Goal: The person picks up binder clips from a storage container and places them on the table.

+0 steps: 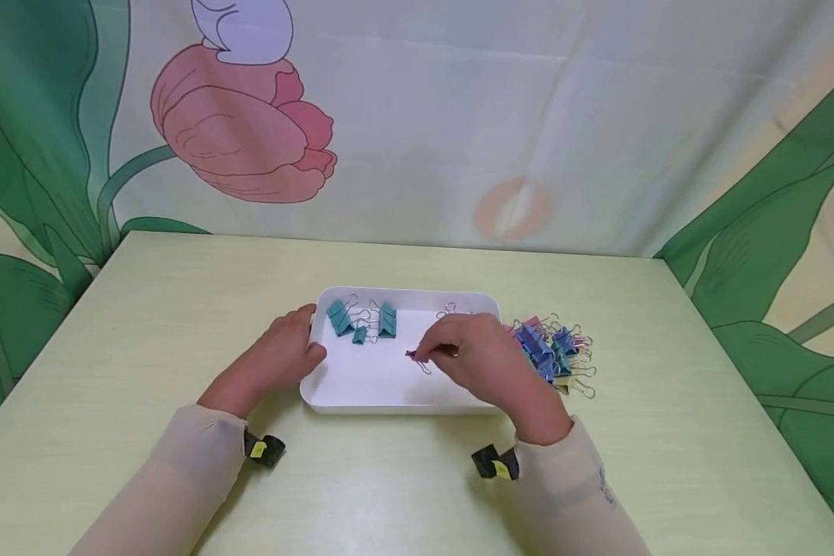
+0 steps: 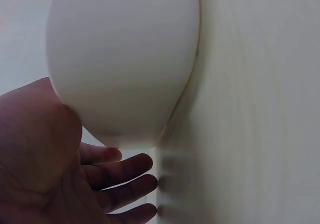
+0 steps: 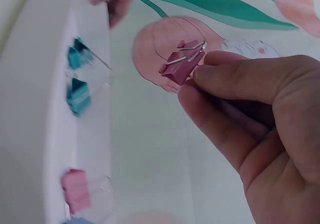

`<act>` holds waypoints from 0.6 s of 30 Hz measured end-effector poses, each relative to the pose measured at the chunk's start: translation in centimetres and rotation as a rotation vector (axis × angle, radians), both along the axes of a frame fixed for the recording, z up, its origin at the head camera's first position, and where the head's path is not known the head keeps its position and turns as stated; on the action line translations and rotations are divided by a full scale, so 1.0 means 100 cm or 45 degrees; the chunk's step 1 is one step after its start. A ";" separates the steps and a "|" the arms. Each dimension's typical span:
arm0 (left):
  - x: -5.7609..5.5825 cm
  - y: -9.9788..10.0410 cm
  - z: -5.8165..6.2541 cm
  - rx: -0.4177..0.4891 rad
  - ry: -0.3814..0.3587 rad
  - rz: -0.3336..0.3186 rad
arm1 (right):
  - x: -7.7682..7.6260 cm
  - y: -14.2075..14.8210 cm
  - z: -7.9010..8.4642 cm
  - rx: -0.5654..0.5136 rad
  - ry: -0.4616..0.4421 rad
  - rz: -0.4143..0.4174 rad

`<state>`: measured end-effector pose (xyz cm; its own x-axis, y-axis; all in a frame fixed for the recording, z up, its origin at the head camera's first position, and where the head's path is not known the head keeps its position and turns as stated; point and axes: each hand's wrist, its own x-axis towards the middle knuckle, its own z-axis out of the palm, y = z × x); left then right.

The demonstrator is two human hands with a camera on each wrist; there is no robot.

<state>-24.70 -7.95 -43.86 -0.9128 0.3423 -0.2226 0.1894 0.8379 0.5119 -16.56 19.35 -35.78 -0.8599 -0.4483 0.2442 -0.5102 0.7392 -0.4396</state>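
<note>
My right hand (image 1: 483, 359) pinches a small pink binder clip (image 3: 181, 66) between thumb and fingers, over the middle of a white tray (image 1: 361, 390). At the tray's left side, my left hand (image 1: 278, 351) holds the rim with its thumb over the edge. Its other fingers (image 2: 125, 169) extend along the outside near the back corner. Inside the tray, teal binder clips (image 1: 387, 320) of two sizes lie at the back left. A pink clip (image 3: 76, 191) and part of a blue one (image 3: 75, 220) lie toward the right end, mostly behind my right hand in the head view.
Right of the tray, a heap of mixed binder clips (image 1: 538, 351), blue, pink, teal and yellow, sits against its side on the pale table (image 1: 389, 494). A printed curtain (image 1: 417, 116) hangs behind the table's back edge. Black bands (image 1: 267, 450) circle both wrists.
</note>
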 end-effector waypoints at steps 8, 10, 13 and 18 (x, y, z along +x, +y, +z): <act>0.001 0.001 0.001 -0.005 -0.004 0.001 | 0.009 0.048 0.025 -0.158 0.019 -0.298; 0.001 0.002 0.002 -0.009 -0.011 0.007 | 0.011 0.062 0.029 -0.143 0.031 -0.392; 0.001 0.002 0.003 -0.015 -0.023 0.015 | 0.014 0.081 0.032 -0.130 0.011 -0.515; 0.002 0.001 0.004 -0.001 -0.032 0.007 | 0.014 0.103 0.032 -0.081 -0.062 -0.637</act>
